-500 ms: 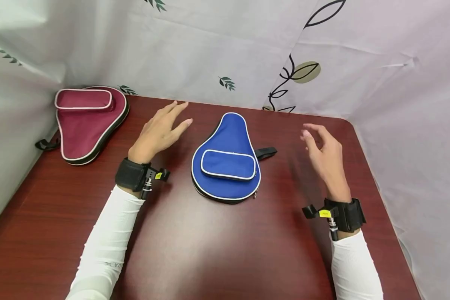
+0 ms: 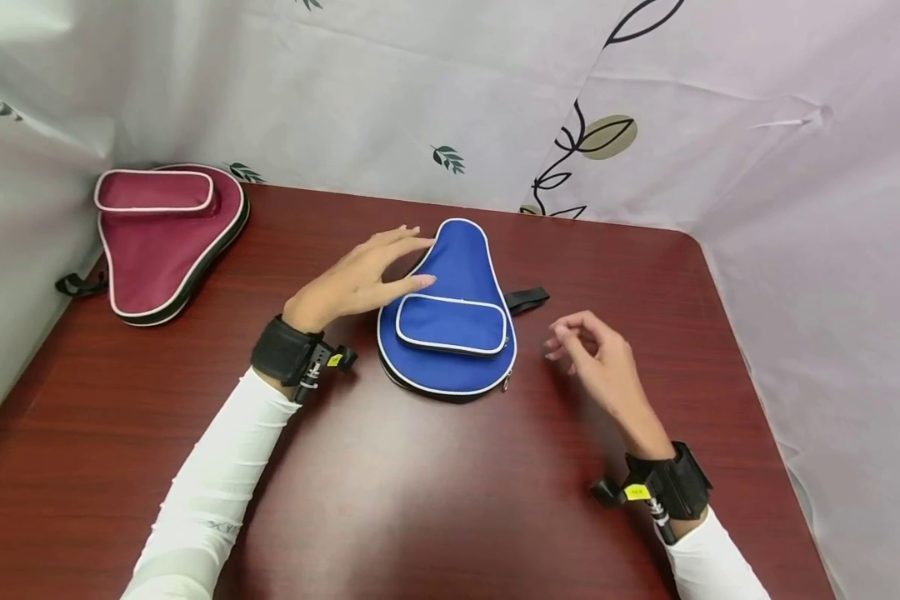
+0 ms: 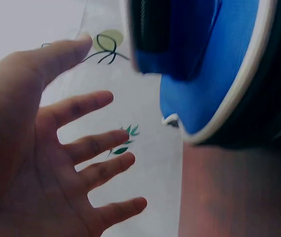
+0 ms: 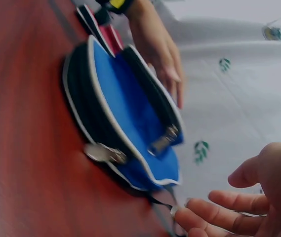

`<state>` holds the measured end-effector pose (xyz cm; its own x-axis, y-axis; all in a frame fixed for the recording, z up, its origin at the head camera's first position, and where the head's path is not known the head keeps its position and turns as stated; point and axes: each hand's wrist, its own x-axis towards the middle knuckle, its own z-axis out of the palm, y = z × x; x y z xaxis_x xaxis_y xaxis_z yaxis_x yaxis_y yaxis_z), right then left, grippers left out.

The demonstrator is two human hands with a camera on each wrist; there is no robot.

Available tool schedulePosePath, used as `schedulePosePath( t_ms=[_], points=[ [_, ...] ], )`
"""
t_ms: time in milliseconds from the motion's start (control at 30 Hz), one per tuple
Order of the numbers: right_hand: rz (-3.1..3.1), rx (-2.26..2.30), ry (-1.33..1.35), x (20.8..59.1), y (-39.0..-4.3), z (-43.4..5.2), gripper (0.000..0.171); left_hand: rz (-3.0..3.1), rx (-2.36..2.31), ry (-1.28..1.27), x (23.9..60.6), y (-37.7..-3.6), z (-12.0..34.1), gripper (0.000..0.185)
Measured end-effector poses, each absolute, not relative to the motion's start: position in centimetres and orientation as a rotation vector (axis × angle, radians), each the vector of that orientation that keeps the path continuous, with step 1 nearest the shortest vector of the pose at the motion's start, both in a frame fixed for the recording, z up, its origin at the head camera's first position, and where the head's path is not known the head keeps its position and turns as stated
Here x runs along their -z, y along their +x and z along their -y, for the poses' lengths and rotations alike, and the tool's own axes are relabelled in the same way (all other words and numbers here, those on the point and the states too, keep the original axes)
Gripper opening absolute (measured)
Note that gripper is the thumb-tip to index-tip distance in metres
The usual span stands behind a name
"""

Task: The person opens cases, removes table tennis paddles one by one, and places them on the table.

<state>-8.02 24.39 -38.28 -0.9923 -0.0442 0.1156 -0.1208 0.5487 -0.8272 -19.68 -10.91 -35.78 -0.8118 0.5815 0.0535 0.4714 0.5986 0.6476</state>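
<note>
A blue table tennis paddle case point(image 2: 468, 275) with white piping lies on the table, its narrow end toward the back wall. It has a zipped front pocket point(image 2: 452, 324) and a black strap point(image 2: 527, 300) at its right side. My left hand point(image 2: 363, 273) reaches over the case's left edge, fingers spread and thumb apart; the left wrist view shows its palm holding nothing. To the right of the case, my right hand point(image 2: 598, 360) hovers with loosely bent fingers and holds nothing. Two metal zipper pulls point(image 4: 103, 153) show in the right wrist view.
A dark red paddle case point(image 2: 167, 242) of the same shape lies at the back left of the brown table point(image 2: 435, 492), with a black strap beside it. White curtains point(image 2: 360, 100) with leaf prints stand behind and at both sides.
My left hand has moved right, so its fingers now overlap the blue case's left edge. My right hand has come left and nearer to me, closer to the case.
</note>
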Motion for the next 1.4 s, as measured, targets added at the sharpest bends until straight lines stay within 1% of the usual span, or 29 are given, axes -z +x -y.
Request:
schedulePosePath(
  t_ms=[167,300,567,767,867,933,1033,1133,1300,1400],
  points=[
    [2.785,-1.485,0.212,40.0,-7.0,-22.9,0.012,-2.594,-0.958,0.946,36.3,-19.4,9.8,0.075],
    [2.884,-1.304,0.268,40.9,-6.3,-21.9,0.018,-2.519,-0.926,0.906,36.9,-19.2,9.1,0.080],
    [2.992,-0.842,0.339,41.1,-5.9,-20.7,0.024,-2.467,-0.894,0.848,37.5,-19.1,8.9,0.079],
    [2.978,-0.787,0.332,41.0,-6.0,-20.4,0.015,-2.474,-0.894,0.848,37.5,-18.9,8.7,0.079],
    [2.968,-0.803,0.349,41.0,-5.9,-20.5,0.013,-2.490,-0.908,0.865,37.7,-19.0,8.7,0.074],
    [2.957,-0.819,0.366,41.0,-5.9,-20.7,0.012,-2.485,-0.945,0.896,37.8,-19.3,8.7,0.065],
    [2.931,-0.860,0.401,41.0,-5.9,-20.9,0.014,-2.478,-0.984,0.982,38.1,-20.5,8.7,0.052],
    [2.898,-0.895,0.428,41.2,-5.8,-21.0,0.016,-2.488,-0.946,1.104,38.2,-22.0,8.5,0.043],
    [2.840,-0.919,0.454,41.6,-5.6,-21.0,0.018,-2.476,-0.811,1.243,37.9,-23.7,7.9,0.041],
    [2.813,-0.941,0.464,41.8,-5.4,-21.1,0.018,-2.469,-0.727,1.279,37.8,-24.2,7.3,0.045]
  ],
)
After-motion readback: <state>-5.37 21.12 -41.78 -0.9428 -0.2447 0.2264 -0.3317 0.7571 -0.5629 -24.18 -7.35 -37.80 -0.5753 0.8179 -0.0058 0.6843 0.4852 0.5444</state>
